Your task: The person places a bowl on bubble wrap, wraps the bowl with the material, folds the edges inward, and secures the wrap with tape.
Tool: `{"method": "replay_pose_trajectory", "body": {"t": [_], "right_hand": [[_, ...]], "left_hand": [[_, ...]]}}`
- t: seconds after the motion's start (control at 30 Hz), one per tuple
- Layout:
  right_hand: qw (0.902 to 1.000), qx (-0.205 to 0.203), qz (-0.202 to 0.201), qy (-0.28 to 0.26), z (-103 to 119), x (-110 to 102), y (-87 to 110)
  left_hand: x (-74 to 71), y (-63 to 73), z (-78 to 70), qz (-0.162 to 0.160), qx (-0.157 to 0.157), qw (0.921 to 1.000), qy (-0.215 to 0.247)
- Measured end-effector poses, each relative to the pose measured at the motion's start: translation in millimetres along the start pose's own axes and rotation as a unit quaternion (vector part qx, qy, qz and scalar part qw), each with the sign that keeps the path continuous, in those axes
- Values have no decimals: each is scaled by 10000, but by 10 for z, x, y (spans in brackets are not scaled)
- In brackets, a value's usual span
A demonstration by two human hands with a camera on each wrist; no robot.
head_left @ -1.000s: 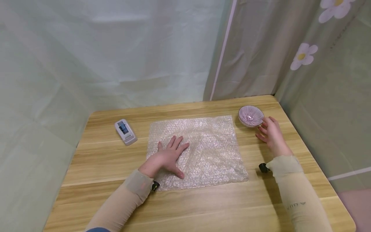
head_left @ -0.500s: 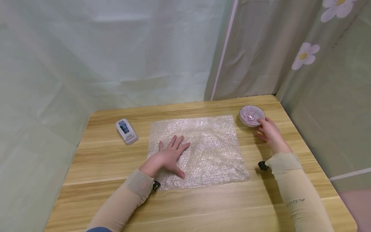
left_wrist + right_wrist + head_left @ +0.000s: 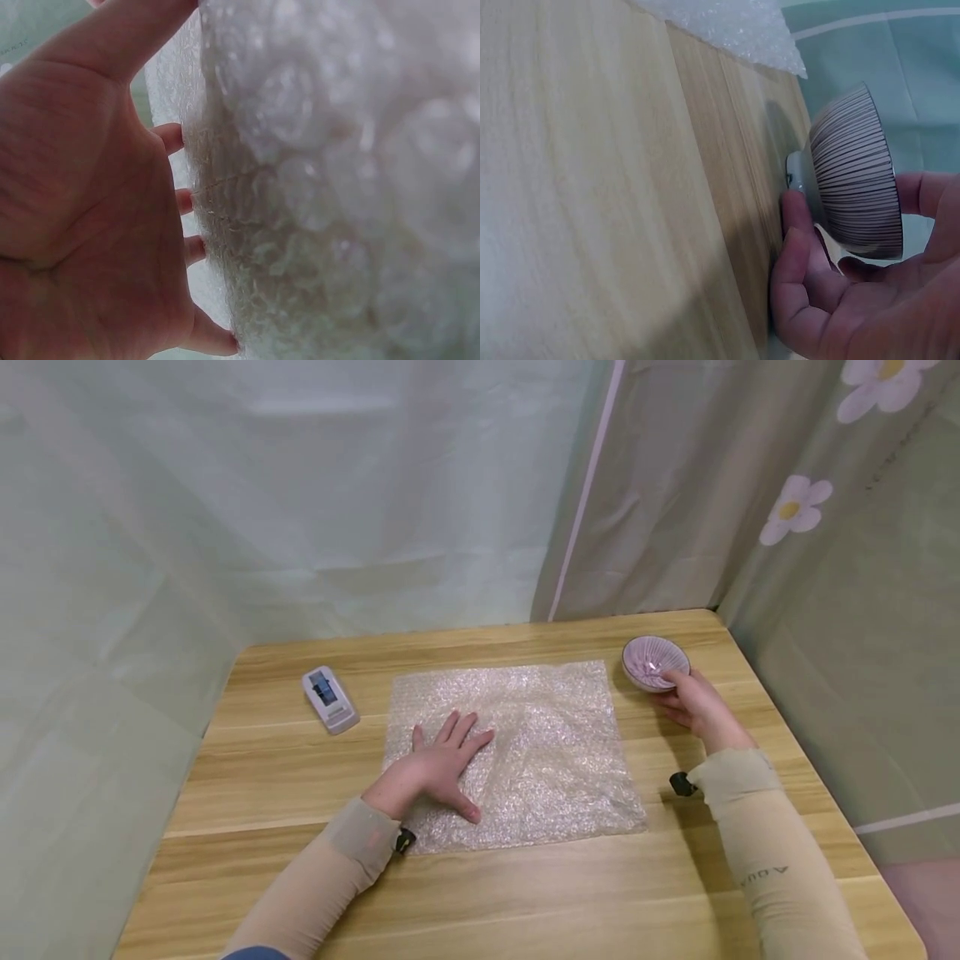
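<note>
A sheet of bubble wrap (image 3: 555, 760) lies flat on the wooden table. My left hand (image 3: 438, 770) rests on its left part with fingers spread; in the left wrist view the fingertips (image 3: 196, 247) touch the bubbly surface. At the back right is a small bowl (image 3: 649, 658), purplish inside with a dark rim. My right hand (image 3: 701, 706) holds it by the near right rim, thumb over the inside. The right wrist view shows the striped outer wall of the bowl (image 3: 859, 176) tilted, with fingers (image 3: 799, 214) under it near the foot.
A small grey-white device (image 3: 331, 700) with a dark blue window lies left of the bubble wrap on the table (image 3: 262, 777). Pale curtains (image 3: 375, 527) hang behind and at both sides of the table, close to its edges.
My right hand has closed in on the bowl: its thumb has gone over the rim and its fingers beneath. The left hand has stayed on the bubble wrap.
</note>
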State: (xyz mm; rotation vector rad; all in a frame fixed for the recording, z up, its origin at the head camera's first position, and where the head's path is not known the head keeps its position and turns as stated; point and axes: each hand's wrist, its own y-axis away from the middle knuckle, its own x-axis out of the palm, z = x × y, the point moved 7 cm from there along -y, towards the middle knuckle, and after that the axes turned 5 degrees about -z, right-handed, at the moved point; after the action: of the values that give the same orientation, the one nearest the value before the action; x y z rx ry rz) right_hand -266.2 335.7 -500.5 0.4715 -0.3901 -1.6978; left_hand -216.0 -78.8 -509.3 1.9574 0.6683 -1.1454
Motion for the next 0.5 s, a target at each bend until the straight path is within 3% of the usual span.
{"method": "replay_pose_trajectory", "body": {"t": [0.5], "right_hand": [[9998, 45, -21, -192, -24, 5, 0]], "left_hand": [[17, 7, 4, -25, 8, 10000, -41]]}}
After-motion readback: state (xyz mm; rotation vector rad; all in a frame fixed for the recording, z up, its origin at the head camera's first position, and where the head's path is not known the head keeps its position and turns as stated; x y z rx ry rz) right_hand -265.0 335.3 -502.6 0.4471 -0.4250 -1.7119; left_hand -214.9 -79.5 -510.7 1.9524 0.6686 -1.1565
